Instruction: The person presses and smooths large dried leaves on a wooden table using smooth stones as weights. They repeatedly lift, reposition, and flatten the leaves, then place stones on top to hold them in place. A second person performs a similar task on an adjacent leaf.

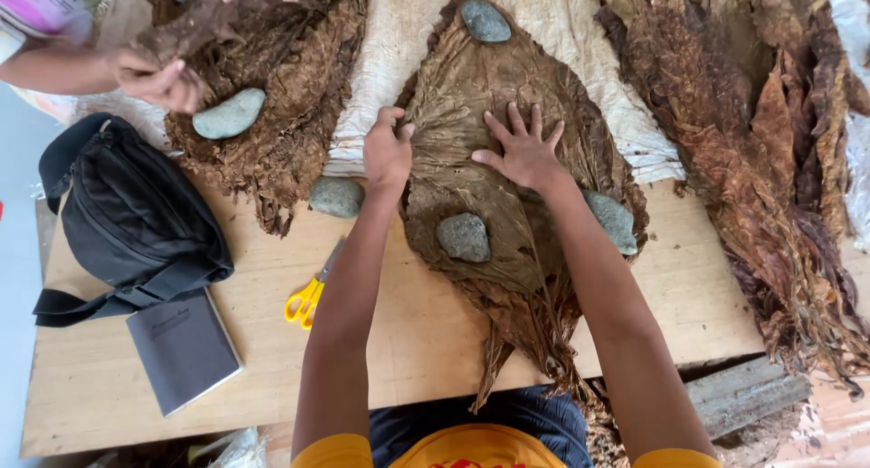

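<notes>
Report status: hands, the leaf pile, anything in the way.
Left hand curled on the leaf pile edge, right hand flat, fingers spread. Stones weigh the pile. Another person's hand works the next pile; nothing blocks.

Wooden desk (426, 332), bearing leaf piles (507, 160), scissors (308, 296), notebook (181, 346), black bag (127, 214), stone (336, 196), perhaps cloth (399, 51).

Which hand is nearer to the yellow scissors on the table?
Left. The left hand is above the yellow scissors; the right hand lies farther right, on the leaf pile.
</notes>
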